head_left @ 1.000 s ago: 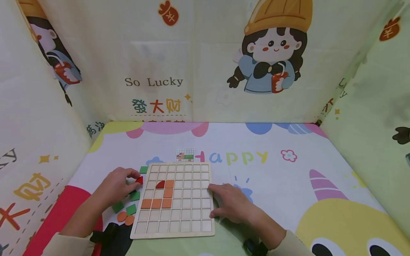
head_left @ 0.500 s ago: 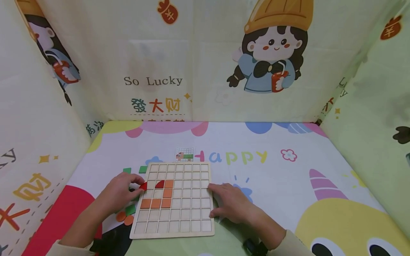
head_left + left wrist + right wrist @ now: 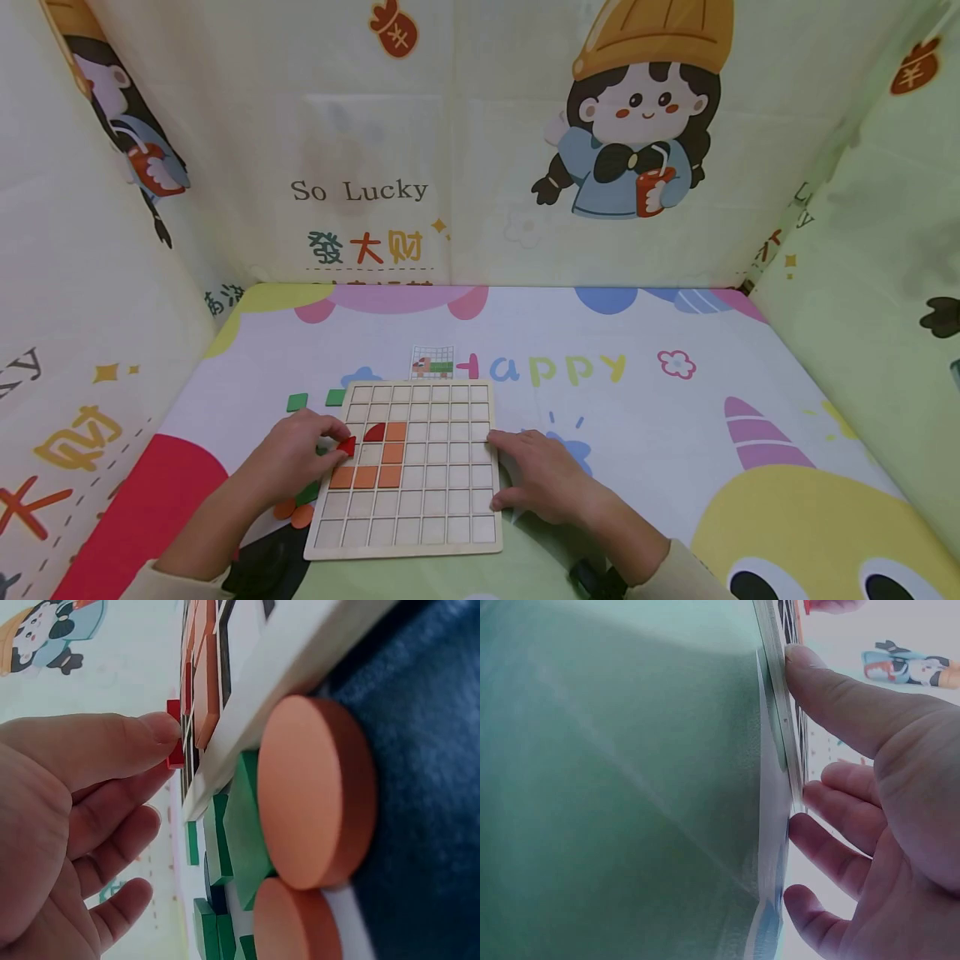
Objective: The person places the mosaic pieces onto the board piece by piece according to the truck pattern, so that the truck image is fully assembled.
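Observation:
My left hand (image 3: 292, 457) pinches a small red tile (image 3: 347, 447) between thumb and fingertips, over the left edge of the wooden grid board (image 3: 435, 530). In the left wrist view the red tile (image 3: 173, 754) shows edge-on at the thumb tip. Several orange square tiles (image 3: 365, 477) and a dark red rounded tile (image 3: 375, 432) sit in the board's cells. My right hand (image 3: 551, 479) rests at the board's right edge; in the right wrist view the thumb (image 3: 832, 690) touches that edge, with the other fingers loosely bent.
Green tiles (image 3: 297, 402) lie left of the board, some hidden by the left hand. Orange discs (image 3: 302, 517) are near its lower left corner. Behind the board lies a small picture card (image 3: 432, 363) with a gridded design. Printed cloth walls (image 3: 495, 233) enclose the table.
My left hand has moved right and slightly nearer, carrying the red tile from beside the board to over its left edge. The right hand and board stay put.

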`<state>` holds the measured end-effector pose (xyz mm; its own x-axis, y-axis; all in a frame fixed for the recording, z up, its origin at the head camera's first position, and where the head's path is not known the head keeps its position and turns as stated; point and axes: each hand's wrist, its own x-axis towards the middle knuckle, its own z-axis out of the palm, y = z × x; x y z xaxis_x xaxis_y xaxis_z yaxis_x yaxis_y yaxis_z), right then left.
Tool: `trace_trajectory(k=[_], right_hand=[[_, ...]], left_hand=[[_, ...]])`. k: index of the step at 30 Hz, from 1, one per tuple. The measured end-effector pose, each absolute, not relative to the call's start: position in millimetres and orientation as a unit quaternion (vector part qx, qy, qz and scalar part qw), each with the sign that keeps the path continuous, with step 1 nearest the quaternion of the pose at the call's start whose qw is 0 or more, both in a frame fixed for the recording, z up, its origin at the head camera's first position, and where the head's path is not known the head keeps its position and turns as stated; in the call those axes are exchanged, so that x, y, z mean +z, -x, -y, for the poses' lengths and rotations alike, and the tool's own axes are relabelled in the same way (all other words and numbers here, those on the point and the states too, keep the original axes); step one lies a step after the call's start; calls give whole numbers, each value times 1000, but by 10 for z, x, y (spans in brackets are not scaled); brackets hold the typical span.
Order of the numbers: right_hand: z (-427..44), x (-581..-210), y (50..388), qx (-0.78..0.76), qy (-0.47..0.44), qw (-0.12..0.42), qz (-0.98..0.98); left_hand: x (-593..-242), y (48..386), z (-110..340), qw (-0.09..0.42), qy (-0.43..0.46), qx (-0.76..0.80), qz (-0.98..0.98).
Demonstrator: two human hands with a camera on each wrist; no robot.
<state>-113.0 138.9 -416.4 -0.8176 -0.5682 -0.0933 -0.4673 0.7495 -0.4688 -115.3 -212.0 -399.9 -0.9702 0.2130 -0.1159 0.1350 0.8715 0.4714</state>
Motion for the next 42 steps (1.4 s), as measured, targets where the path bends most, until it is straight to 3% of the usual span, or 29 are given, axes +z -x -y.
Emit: trace_trajectory(k=[42], right_hand=[[-1390,-4146,1117,-231,272,126,-926]], left_hand=[[-4043,1132,2092,94,-112,219,-965]])
